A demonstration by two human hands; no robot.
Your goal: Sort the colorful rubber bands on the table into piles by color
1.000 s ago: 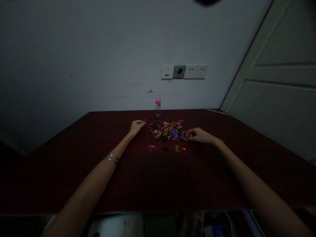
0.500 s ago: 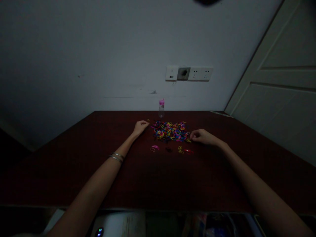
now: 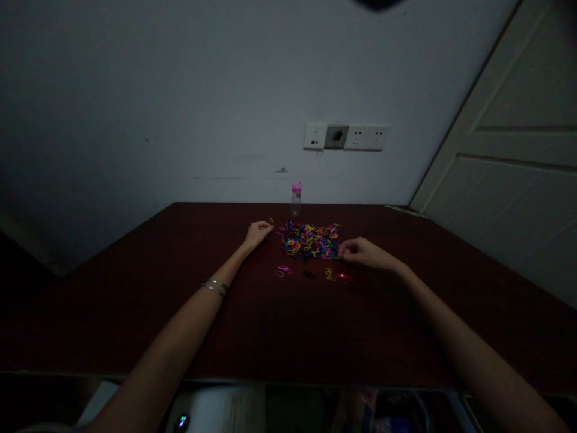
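Note:
Many small coloured bands lie in a pile on the dark red table. My left hand rests at the pile's left side, fingers pressed together; whatever they might hold is too small to make out. At the right edge of the pile is my right hand, its fingertips closed against the bands. Nearer to me lie separate little groups: pink bands, dark ones, yellow ones and red ones.
A clear bottle with a pink cap stands behind the pile by the wall. Sockets are on the wall, and a pale door is at right. Below the table's front edge, an open space holds a white object and other items.
My right hand has moved a little to the left, further onto the edge of the pile. My left hand has stayed in place.

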